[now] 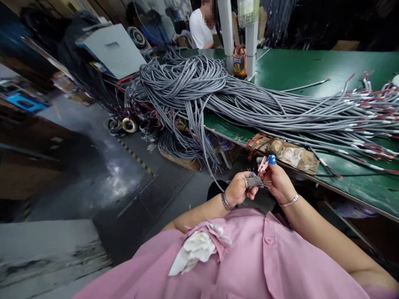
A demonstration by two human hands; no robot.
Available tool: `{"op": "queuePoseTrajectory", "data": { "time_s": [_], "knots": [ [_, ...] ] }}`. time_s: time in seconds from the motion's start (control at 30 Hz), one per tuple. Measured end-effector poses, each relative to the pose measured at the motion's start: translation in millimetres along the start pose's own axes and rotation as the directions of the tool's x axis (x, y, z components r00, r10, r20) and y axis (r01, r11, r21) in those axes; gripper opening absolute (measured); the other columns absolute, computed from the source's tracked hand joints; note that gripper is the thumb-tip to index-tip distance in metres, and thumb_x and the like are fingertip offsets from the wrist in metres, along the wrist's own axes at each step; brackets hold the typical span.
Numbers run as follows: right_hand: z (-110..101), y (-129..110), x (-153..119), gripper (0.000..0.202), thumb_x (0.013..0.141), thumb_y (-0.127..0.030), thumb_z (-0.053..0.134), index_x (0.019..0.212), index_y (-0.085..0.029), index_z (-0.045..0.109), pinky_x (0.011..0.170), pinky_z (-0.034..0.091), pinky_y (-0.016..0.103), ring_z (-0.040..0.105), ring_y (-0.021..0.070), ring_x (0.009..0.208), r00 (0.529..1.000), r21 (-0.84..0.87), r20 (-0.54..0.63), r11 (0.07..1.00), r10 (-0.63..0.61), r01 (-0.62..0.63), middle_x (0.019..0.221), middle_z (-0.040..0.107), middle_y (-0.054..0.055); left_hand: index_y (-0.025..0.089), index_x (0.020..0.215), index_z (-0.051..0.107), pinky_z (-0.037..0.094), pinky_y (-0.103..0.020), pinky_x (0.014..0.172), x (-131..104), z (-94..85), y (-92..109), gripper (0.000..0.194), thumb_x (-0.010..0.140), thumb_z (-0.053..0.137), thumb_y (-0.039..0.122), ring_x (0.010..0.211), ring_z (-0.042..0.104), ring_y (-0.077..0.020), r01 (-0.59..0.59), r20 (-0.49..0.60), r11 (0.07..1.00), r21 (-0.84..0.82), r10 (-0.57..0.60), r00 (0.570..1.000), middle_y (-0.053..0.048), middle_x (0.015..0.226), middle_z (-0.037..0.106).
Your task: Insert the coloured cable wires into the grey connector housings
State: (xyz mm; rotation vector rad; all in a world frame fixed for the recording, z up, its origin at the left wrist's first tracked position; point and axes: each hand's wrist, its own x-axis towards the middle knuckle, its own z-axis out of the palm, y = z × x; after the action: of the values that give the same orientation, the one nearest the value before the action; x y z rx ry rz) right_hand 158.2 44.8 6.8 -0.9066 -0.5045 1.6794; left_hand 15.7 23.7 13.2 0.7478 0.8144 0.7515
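Observation:
Close in front of my chest, my left hand is closed round the end of a grey cable, from which thin bare or coloured wires stick out. My right hand pinches a small pink clip-like piece just above the wires; blue tape wraps one of its fingertips. The two hands are nearly touching. Beyond them, a long bundle of grey cables lies across the green table, with stripped red and white ends at the right.
A block wrapped in brown tape sits at the table's near edge. White posts rise from the table behind the cables. A grey box stands at the upper left. Another person is at the far side. Cable coils hang below the table.

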Motion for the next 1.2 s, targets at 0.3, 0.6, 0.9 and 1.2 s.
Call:
{"op": "queuePoseTrajectory", "data": {
  "time_s": [0.3, 0.6, 0.9, 1.2],
  "knots": [
    [-6.5, -8.9, -7.5, 0.052, 0.077, -0.071, 0.051, 0.081, -0.021, 0.063, 0.056, 0.045, 0.027, 0.054, 0.0137, 0.060, 0.981, 0.028, 0.130, 0.989, 0.144, -0.148, 0.078, 0.063, 0.004, 0.014, 0.071, 0.055, 0.029, -0.018, 0.032, -16.8, 2.5, -3.7, 0.037, 0.069, 0.071, 0.047, 0.031, 0.047, -0.0083, -0.057, -0.065, 0.997, 0.060, 0.061, 0.996, 0.001, 0.048, 0.057],
    [-1.7, -6.6, -12.7, 0.028, 0.081, -0.047, 0.063, 0.079, -0.019, 0.064, 0.053, 0.041, 0.023, 0.050, 0.0112, 0.058, 0.992, -0.039, 0.122, 0.999, 0.009, -0.005, 0.068, 0.059, 0.001, 0.014, 0.066, 0.055, 0.029, -0.018, 0.036, -19.8, 13.7, -3.4, 0.033, 0.075, 0.066, 0.043, 0.036, 0.051, -0.0077, -0.221, -0.213, 0.968, 0.116, 0.242, 0.947, 0.001, 0.051, 0.058],
    [3.2, -8.9, -6.8, 0.038, 0.073, -0.054, 0.070, 0.081, -0.017, 0.068, 0.053, 0.045, 0.024, 0.056, 0.0121, 0.060, 1.000, 0.017, -0.003, 1.000, 0.007, -0.007, 0.075, 0.067, 0.004, 0.014, 0.065, 0.054, 0.028, -0.018, 0.036, -13.6, 16.4, -5.2, 0.032, 0.075, 0.065, 0.042, 0.036, 0.050, -0.0076, -0.205, -0.228, 0.965, 0.161, 0.238, 0.944, 0.001, 0.051, 0.058],
    [4.3, -7.0, -9.4, 0.038, 0.075, -0.058, 0.066, 0.083, -0.021, 0.067, 0.055, 0.045, 0.028, 0.057, 0.0147, 0.062, 0.999, -0.070, -0.033, 0.997, -0.014, 0.012, 0.083, 0.068, 0.006, 0.014, 0.066, 0.054, 0.028, -0.018, 0.036, -14.8, 15.2, -7.8, 0.030, 0.075, 0.064, 0.042, 0.036, 0.051, -0.0084, -0.150, -0.219, 0.969, 0.198, 0.193, 0.956, 0.000, 0.051, 0.059]
  ]
}}
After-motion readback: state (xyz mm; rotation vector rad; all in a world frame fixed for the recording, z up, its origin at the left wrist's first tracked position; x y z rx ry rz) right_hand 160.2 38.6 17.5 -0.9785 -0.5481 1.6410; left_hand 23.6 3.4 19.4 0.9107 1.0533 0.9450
